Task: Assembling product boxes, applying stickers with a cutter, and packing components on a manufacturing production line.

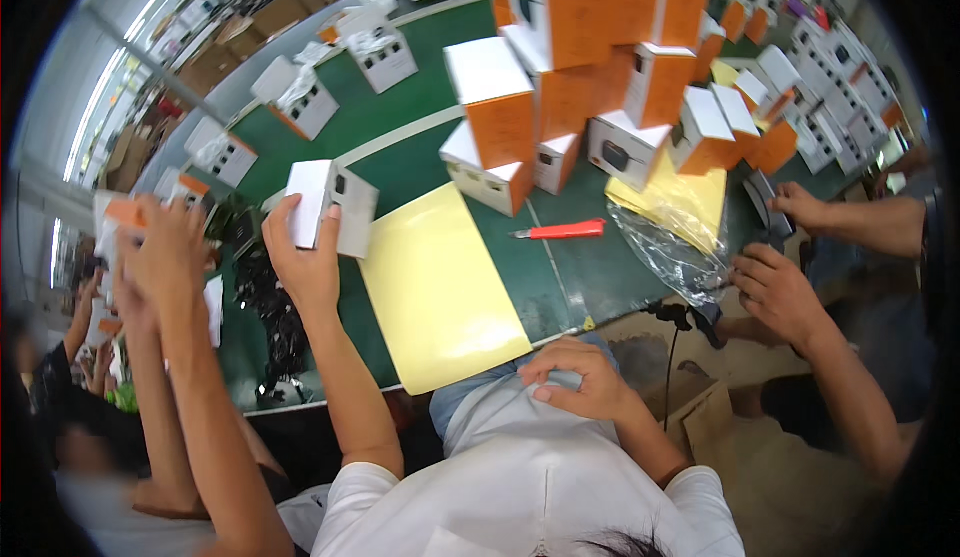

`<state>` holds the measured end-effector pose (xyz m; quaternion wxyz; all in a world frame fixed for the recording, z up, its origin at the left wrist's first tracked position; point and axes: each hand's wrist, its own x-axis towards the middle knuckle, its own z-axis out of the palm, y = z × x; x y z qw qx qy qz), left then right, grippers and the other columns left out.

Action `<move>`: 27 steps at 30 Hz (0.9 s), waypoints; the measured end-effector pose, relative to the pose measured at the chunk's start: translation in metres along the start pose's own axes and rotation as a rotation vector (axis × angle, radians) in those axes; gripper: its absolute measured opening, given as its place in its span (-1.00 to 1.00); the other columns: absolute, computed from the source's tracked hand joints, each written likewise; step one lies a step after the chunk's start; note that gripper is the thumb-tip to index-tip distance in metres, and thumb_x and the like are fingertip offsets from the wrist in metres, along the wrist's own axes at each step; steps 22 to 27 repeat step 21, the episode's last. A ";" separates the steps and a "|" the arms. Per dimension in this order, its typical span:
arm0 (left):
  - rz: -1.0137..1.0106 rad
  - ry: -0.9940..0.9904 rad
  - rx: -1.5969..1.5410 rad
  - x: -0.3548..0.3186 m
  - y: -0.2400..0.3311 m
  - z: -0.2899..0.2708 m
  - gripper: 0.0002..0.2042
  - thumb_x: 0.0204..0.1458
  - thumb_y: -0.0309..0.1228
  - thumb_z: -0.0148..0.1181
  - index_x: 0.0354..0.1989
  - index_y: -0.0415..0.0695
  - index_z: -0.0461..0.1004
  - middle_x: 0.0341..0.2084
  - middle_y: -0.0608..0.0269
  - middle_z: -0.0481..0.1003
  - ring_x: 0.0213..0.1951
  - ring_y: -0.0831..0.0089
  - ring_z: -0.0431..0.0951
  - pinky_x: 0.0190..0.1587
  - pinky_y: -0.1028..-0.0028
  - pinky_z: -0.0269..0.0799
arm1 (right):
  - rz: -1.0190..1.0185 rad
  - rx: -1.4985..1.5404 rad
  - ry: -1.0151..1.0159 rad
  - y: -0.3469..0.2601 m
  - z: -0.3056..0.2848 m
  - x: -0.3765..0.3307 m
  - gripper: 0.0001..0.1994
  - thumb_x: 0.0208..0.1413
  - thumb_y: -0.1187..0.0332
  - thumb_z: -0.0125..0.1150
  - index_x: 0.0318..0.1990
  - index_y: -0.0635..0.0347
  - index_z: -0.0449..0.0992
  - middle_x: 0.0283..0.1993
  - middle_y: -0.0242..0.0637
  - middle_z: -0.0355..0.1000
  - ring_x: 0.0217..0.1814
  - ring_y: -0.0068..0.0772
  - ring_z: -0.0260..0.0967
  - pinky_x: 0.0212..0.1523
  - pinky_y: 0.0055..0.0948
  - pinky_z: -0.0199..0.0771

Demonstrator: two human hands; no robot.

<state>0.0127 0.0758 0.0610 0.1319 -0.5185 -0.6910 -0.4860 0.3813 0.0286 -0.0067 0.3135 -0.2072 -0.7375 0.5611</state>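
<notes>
My left hand (308,265) grips a small white carton (354,205) from its left side, fingers and thumb around the nearer end. The carton stands on the green table (390,95) by the top left corner of a yellow sheet (440,287). My right hand (575,379) rests at my lap below the table edge, thumb apart from the fingers and nothing in it. A red utility knife (566,230) lies to the right of the yellow sheet, its blade pointing left.
Orange and white boxes (500,127) are stacked at the far right. Yellow sheets in a clear plastic bag (665,257) hang at the right edge. Black plastic-wrapped items (265,297) lie left. Open cartons (305,107) line the far side. Co-workers' hands (165,257) (780,292) work on both sides.
</notes>
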 end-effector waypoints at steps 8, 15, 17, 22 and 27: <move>0.167 -0.015 0.466 0.001 -0.071 0.012 -0.47 0.07 -0.19 0.44 0.12 -0.28 0.48 0.29 -0.27 0.22 0.36 -0.07 0.18 0.37 0.05 0.10 | 0.590 0.029 0.327 0.133 0.018 -0.082 -0.83 0.18 0.28 0.33 -0.24 0.19 0.67 -0.39 -0.26 0.56 -0.38 -0.50 0.45 -0.29 -0.43 0.45; 0.191 -0.153 -0.470 -0.036 0.061 -0.009 -0.66 0.32 -0.48 0.03 0.22 -0.36 0.31 0.21 -0.21 0.39 0.14 0.05 0.53 0.19 0.18 0.52 | 1.496 0.332 0.771 0.264 0.032 -0.217 -0.54 0.27 0.03 0.13 0.14 0.18 0.53 0.05 -0.16 0.59 0.04 -0.16 0.55 0.05 -0.16 0.52; 0.152 -0.154 -0.522 -0.037 0.073 -0.004 -0.65 0.34 -0.44 -0.01 0.23 -0.35 0.29 0.20 -0.25 0.39 0.06 0.02 0.58 0.10 0.17 0.60 | 1.543 1.062 0.930 0.249 0.044 -0.213 -0.42 0.26 -0.06 0.15 0.28 0.13 0.44 0.18 -0.13 0.54 0.16 -0.09 0.51 0.14 -0.08 0.50; 0.042 -0.177 -0.504 -0.014 0.076 0.018 -0.49 0.36 -0.22 0.00 0.37 -0.25 0.15 0.26 -0.17 0.37 0.12 0.03 0.54 0.08 0.24 0.60 | 1.258 1.002 1.087 0.227 0.047 -0.211 -0.07 0.18 -0.28 0.16 0.54 0.06 0.03 0.39 -0.10 0.36 0.29 -0.06 0.43 0.30 -0.02 0.42; 0.042 -0.177 -0.504 -0.014 0.076 0.018 -0.49 0.36 -0.22 0.00 0.37 -0.25 0.15 0.26 -0.17 0.37 0.12 0.03 0.54 0.08 0.24 0.60 | 1.258 1.002 1.087 0.227 0.047 -0.211 -0.07 0.18 -0.28 0.16 0.54 0.06 0.03 0.39 -0.10 0.36 0.29 -0.06 0.43 0.30 -0.02 0.42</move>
